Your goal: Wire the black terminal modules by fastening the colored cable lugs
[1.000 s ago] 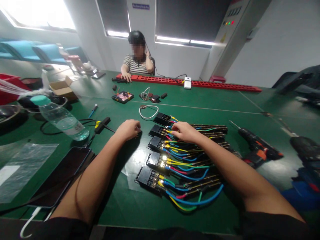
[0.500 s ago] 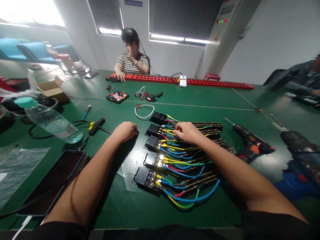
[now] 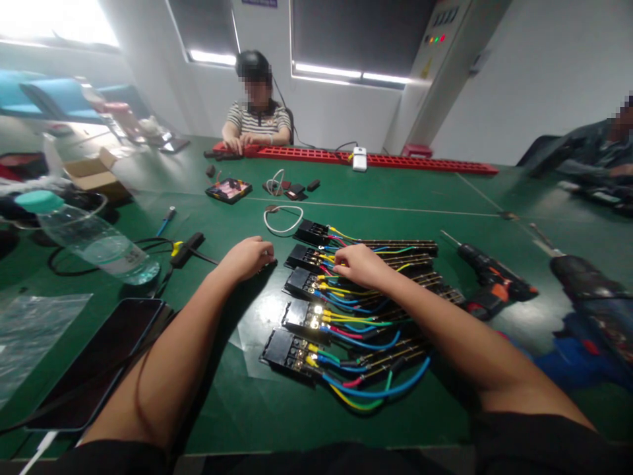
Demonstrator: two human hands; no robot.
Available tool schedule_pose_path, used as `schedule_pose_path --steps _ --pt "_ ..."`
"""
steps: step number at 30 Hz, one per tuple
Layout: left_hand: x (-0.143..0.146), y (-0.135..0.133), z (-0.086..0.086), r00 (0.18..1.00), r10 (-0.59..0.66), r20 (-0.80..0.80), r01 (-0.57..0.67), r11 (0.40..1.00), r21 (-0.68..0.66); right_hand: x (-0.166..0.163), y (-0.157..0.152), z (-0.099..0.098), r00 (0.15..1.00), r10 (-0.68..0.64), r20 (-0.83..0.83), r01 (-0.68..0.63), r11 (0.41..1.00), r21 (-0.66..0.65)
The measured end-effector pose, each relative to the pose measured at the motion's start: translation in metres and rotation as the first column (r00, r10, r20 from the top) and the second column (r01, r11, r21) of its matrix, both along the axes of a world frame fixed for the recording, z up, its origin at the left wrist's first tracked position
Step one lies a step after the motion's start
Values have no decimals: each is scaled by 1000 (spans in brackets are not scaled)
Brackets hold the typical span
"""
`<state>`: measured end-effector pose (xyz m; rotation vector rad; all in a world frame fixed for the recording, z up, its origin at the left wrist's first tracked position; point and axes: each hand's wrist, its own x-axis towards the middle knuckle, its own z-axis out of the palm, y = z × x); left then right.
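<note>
Several black terminal blocks lie in a column on the green table, with yellow, blue, red and green wires running right to long slotted strips. My right hand (image 3: 363, 265) is closed in a pinch over the wire ends of the second block (image 3: 301, 258) from the back. Whatever sits between its fingertips is too small to name. To the left of that block, my left hand (image 3: 248, 257) rests on the table with curled fingers, and what they may hold is hidden. Closest to me is the front block (image 3: 283, 348), its wires (image 3: 380, 396) looping out to the right.
Two power drills, one black and orange (image 3: 494, 277) and one blue (image 3: 588, 330), lie on the right. A phone (image 3: 101, 363) and a bottle (image 3: 99, 247) lie on the left. A white cable loop (image 3: 283, 231) is behind the blocks. Across the table sits a person (image 3: 258, 119) beside a red slotted rail (image 3: 395, 161).
My right hand has shifted slightly left, towards the second block's wire terminals. My left hand has barely moved. The person opposite has lowered a raised hand to the table.
</note>
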<state>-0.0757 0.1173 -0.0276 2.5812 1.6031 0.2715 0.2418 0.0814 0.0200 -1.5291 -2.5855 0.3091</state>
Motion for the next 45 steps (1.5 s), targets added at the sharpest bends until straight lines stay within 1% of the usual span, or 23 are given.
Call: schedule_pose_path --steps 3,7,9,12,15,17,19,23,25,28,32,36,40,45 --pt "1 -1 1 999 -17 32 16 999 30 -1 0 0 1000 13 -10 -13 1000 0" --pt "6 -5 5 995 25 98 -30 999 43 3 -4 4 998 39 -53 -38 999 14" --pt "10 -7 8 987 20 161 -31 997 65 6 -6 8 998 41 -50 -40 999 18" --pt "20 -12 12 961 -34 273 -6 989 145 14 -7 15 999 48 10 -48 999 -2" --pt "31 -16 13 930 -94 354 11 973 231 26 -4 23 999 9 43 -9 1000 -17" --pt "39 -18 11 908 -128 398 23 966 258 33 -4 27 997 -25 68 27 999 -23" --pt "47 -20 6 892 -151 427 34 962 270 37 -5 28 995 -24 98 28 999 -39" --pt "59 -23 -9 865 -189 466 48 954 297 33 -15 23 990 80 120 -75 996 -47" --pt "64 -25 -16 845 -231 482 58 936 348 28 -19 18 987 105 121 -102 994 -33" --pt "66 -26 -24 827 -293 480 57 893 447 23 -23 8 984 132 117 -132 991 -12" --pt "66 -27 -26 840 -325 434 55 848 528 22 -23 0 981 158 113 -159 987 0" --pt "66 -27 -26 847 -349 401 76 826 558 20 -22 -2 979 147 139 -150 989 7" --pt "66 -27 -27 844 -352 405 76 825 559 16 -22 -3 980 139 145 -143 990 16" --pt "65 -26 -31 844 -329 424 54 838 543 15 -19 -7 981 163 105 -167 986 24"
